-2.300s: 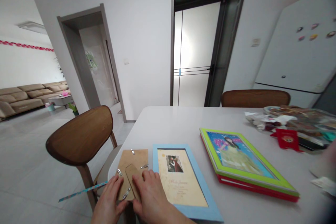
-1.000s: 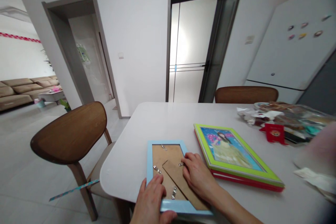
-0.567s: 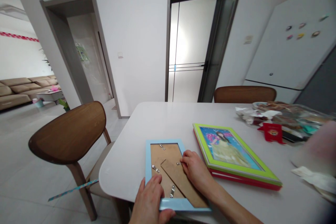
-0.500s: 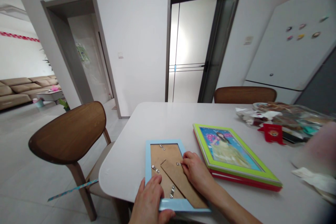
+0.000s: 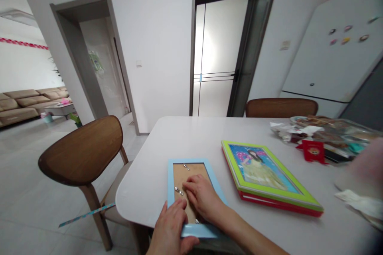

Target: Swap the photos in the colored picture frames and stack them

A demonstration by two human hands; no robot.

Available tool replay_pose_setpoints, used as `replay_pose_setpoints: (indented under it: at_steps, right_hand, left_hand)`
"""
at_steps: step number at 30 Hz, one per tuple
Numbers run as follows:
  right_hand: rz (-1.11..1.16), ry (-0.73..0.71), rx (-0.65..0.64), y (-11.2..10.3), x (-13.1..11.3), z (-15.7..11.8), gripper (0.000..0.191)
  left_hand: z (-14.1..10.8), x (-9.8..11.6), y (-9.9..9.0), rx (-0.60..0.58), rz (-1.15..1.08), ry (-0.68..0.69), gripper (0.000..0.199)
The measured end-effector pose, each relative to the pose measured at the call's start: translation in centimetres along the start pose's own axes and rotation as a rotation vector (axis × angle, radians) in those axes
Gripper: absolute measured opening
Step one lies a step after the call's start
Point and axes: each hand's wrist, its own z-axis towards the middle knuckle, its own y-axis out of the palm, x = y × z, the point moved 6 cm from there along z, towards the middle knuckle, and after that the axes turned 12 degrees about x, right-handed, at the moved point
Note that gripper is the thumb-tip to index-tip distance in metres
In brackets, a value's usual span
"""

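Observation:
A light-blue picture frame [image 5: 170,175] lies face down on the white table, its brown backing board [image 5: 196,169] and small metal clips [image 5: 178,191] showing. My left hand [image 5: 170,225] grips the lower left corner of the frame, thumb on the near edge and fingers over the side. My right hand [image 5: 205,199] is over the middle of the backing, its fingers drawn together with the tips on the board beside a left-side clip. What those fingers hold, if anything, is hidden; the hand covers the place of the brown stand.
To the right, a green picture frame [image 5: 269,167] with a picture of a figure in a dress lies on a red frame [image 5: 281,207]. Beyond are a red packet [image 5: 313,151], plastic bags and tissue [image 5: 359,203]. Wooden chairs [image 5: 86,151] stand left and behind the table [image 5: 143,191].
My right hand has moved left from the frame's right side onto the middle of the backing, covering the stand. My left hand keeps its grip on the corner.

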Motion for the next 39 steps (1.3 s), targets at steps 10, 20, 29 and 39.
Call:
replay_pose_setpoints:
  at_steps: [10, 20, 29, 39]
  right_hand:
    - [-0.107, -0.208, -0.156, 1.7, -1.7, 0.1, 0.015]
    - [-0.117, 0.256, 0.056, 1.9, 5.1, 4.6, 0.023]
    - [-0.176, 0.433, 0.058, 2.5, 6.4, 5.8, 0.021]
    - [0.182, -0.034, -0.144, -1.4, 0.2, 0.2, 0.017]
  left_hand:
    - [0.1, -0.5, 0.0, 0.012, -0.069, -0.027, 0.03]
    - [0.0, -0.2, -0.3, 0.009, -0.052, -0.045, 0.031]
    - [0.0, -0.2, -0.3, -0.001, -0.054, -0.046, 0.03]
    - [-0.3, -0.3, -0.6, 0.072, -0.133, -0.03, 0.03]
